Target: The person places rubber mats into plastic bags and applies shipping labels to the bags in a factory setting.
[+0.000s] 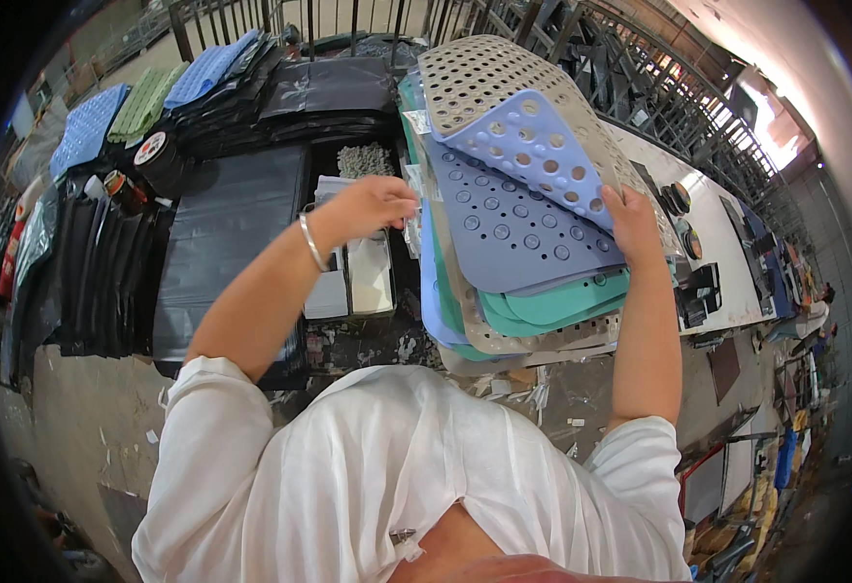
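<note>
My right hand [628,218] grips the edge of a blue perforated bath mat [535,146], whose near side is folded back over the pile. Under it lies a grey-blue mat with suction cups [513,218], with green mats [564,310] and beige mats lower in the stack. Another beige perforated mat [499,65] lies behind the fold. Left of the stack, my left hand [389,204] is raised with fingers bent together near small white labels [413,218]; whether it holds something is unclear. Below it, a divided box [371,280] holds white cards or labels.
Black plastic bags [233,233] lie in flat stacks on the left, with tape rolls [153,153] and small bottles [121,186] beside them. Folded blue and green mats [145,102] sit behind. A metal railing [353,29] runs along the back. At right, a white table [725,262] bears more tape rolls.
</note>
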The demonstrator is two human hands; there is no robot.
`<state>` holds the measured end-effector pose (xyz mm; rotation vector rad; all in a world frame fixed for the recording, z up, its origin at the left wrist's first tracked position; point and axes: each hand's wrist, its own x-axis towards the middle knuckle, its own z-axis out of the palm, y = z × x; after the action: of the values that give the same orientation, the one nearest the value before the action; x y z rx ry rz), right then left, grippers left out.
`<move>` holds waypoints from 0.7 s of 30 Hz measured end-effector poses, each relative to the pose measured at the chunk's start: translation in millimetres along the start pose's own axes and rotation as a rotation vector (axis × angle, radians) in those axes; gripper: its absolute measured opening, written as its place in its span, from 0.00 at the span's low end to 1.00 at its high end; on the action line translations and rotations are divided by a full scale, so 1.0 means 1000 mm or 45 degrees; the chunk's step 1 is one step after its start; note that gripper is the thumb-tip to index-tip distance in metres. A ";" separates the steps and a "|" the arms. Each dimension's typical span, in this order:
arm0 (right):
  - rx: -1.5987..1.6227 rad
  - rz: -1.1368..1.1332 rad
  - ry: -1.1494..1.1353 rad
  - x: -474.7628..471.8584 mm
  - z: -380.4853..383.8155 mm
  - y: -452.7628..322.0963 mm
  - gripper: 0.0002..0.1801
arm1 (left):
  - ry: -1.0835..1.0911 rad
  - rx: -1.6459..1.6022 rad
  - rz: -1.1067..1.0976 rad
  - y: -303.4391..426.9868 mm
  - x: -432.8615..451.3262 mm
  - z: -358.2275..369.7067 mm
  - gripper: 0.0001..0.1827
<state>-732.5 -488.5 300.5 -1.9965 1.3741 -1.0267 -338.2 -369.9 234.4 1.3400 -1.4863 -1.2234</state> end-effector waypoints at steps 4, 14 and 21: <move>-0.197 -0.112 0.044 -0.014 0.008 -0.022 0.16 | -0.090 -0.439 0.038 0.010 0.009 0.033 0.16; -0.869 -0.796 0.156 -0.056 0.062 -0.080 0.15 | -0.243 -0.871 0.160 0.062 0.026 0.070 0.22; 0.515 0.263 0.257 0.022 0.038 -0.034 0.15 | 0.718 -0.271 0.151 -0.040 0.127 -0.014 0.23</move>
<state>-678.5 -497.1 310.7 -1.4600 1.3141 -1.3146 -333.6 -497.3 191.9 1.2921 -0.9895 -0.8082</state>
